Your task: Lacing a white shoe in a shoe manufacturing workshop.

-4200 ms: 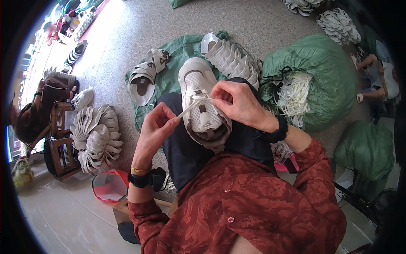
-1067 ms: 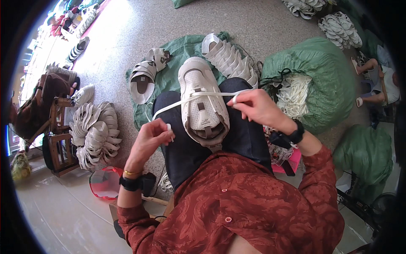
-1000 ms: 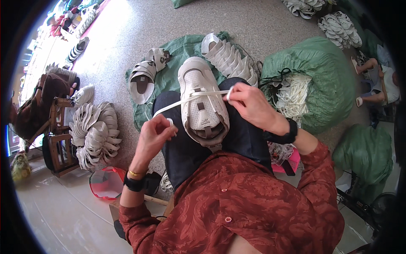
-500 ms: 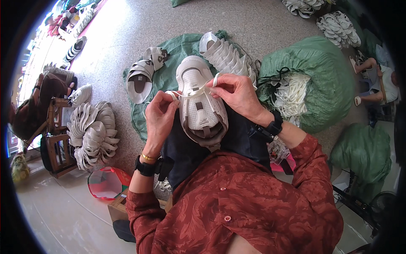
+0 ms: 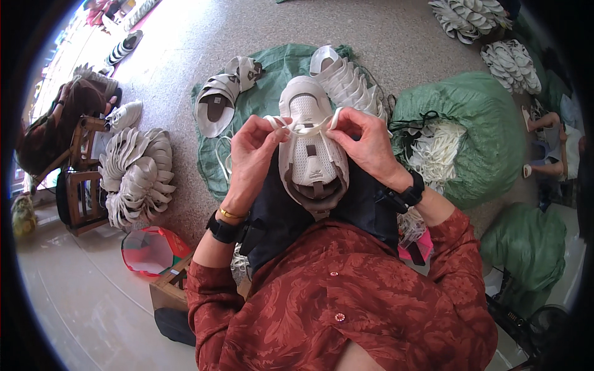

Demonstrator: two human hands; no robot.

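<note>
An off-white mesh shoe upper point(image 5: 311, 167) lies across my lap, its toe pointing away and its heel opening toward me. A white shoelace point(image 5: 306, 130) runs across its front lace loops. My left hand point(image 5: 257, 148) pinches the lace's left end just beside the shoe, thumb against fingers. On the other side my right hand point(image 5: 369, 145) is closed in a pinch on the right end, which stands up in a small loop above the fingers. Both hands hover close over the upper.
Ahead, a green sheet point(image 5: 272, 83) carries loose uppers point(image 5: 216, 105) and a nested row of uppers point(image 5: 356, 86). A green sack point(image 5: 489, 136) full of white laces point(image 5: 438, 148) stands at right. Stacked uppers point(image 5: 137, 176) and a red-rimmed bag point(image 5: 151, 250) are at left. People sit at both sides.
The whole view has shifted, so the scene sits further right. My left hand has moved slightly away from me and inward toward the shoe. Both hands keep their pinch on the lace.
</note>
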